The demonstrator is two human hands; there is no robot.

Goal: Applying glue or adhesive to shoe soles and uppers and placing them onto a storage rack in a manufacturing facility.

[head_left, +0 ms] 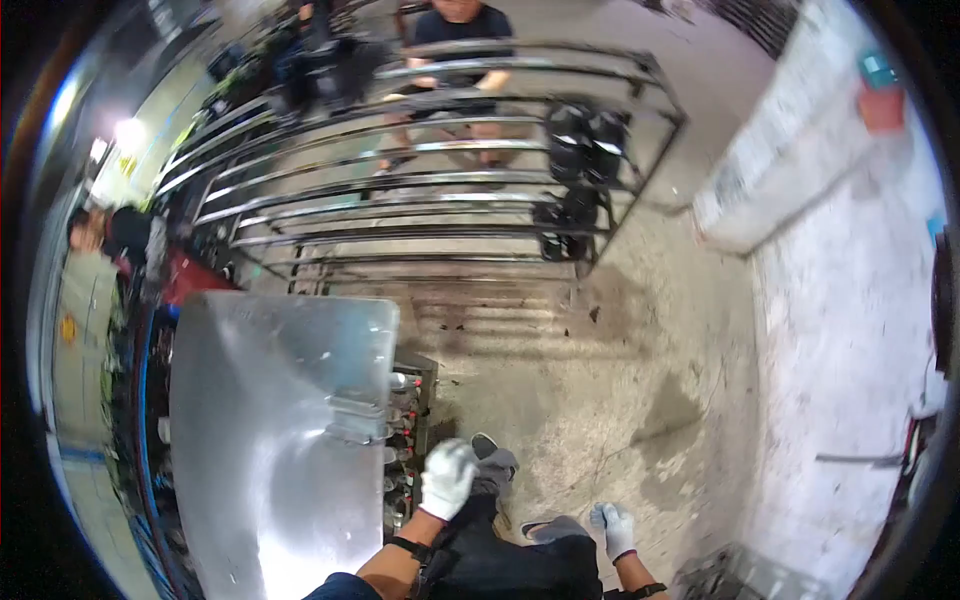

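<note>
My left hand (448, 480), in a white glove, is beside the right edge of a shiny metal tabletop (270, 400). Its fingers look curled inward, but blur hides how far and whether anything is in them. Lower right, beside my leg, hangs my right hand (612, 528), also white-gloved. Its fingers are loosely bent and slightly apart, with nothing seen in them. A small flat metal piece (357, 418) is at the tabletop's right edge, nearest to my left hand. Beneath that edge, several small pale items with red parts (402, 415) sit in rows.
A long metal-bar rack (420, 235) crosses ahead, with glossy black pieces (585, 140) at its right end. Behind it a person (460, 40) sits; another person (90, 230) is at far left. A white wall (840, 300) stands right, above stained concrete floor (620, 400).
</note>
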